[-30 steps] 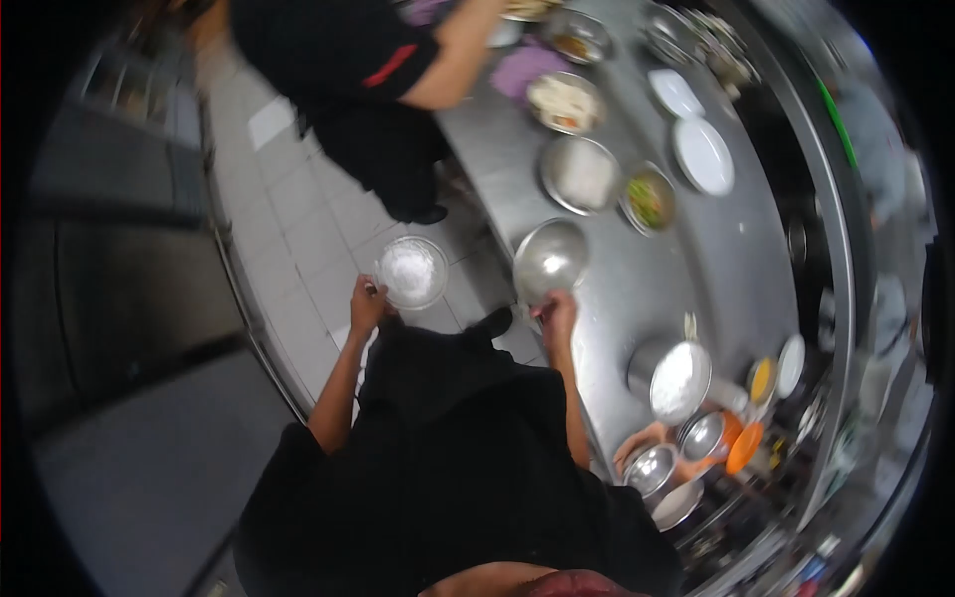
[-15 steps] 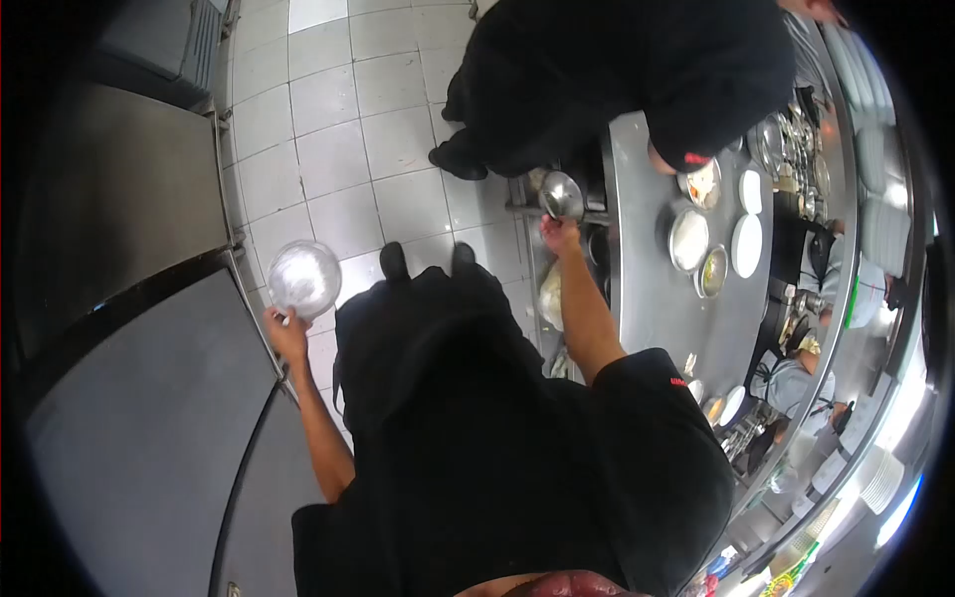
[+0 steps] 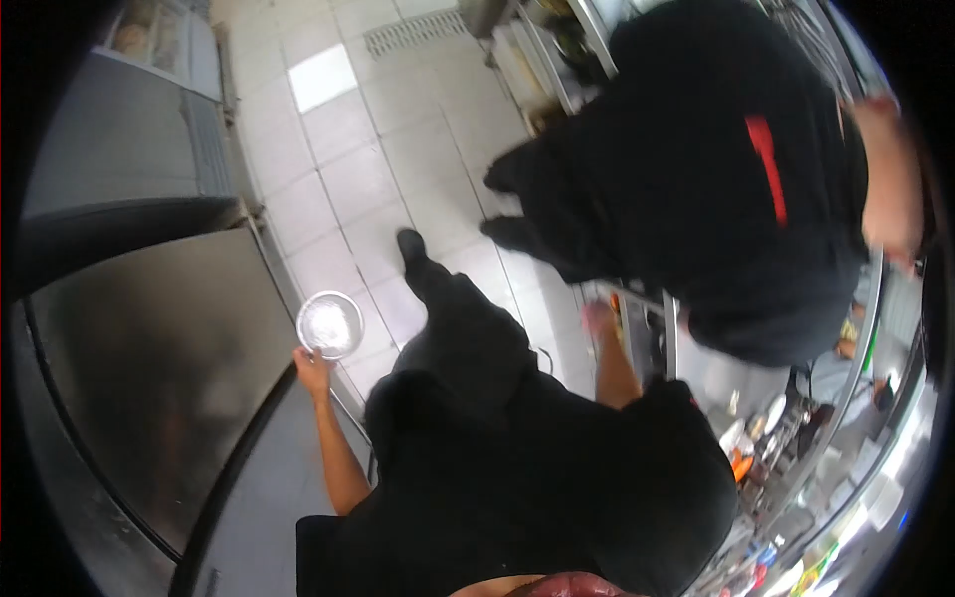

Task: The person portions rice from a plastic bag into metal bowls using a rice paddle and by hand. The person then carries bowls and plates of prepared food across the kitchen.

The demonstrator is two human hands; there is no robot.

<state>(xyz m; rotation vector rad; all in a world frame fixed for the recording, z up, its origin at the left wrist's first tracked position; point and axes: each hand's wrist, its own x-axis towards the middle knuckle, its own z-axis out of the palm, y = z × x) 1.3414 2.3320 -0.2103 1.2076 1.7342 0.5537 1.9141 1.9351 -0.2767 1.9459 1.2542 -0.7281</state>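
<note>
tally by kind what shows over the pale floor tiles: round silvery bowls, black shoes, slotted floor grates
Round silvery bowl, in the left hand: 1
Black shoes: 3
Slotted floor grate: 1
Total: 5

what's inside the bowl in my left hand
The bowl in your left hand seems to hold something white, bright in the middle. It is too small and blurred to say what it is, and it covers the bowl's bottom.
</note>
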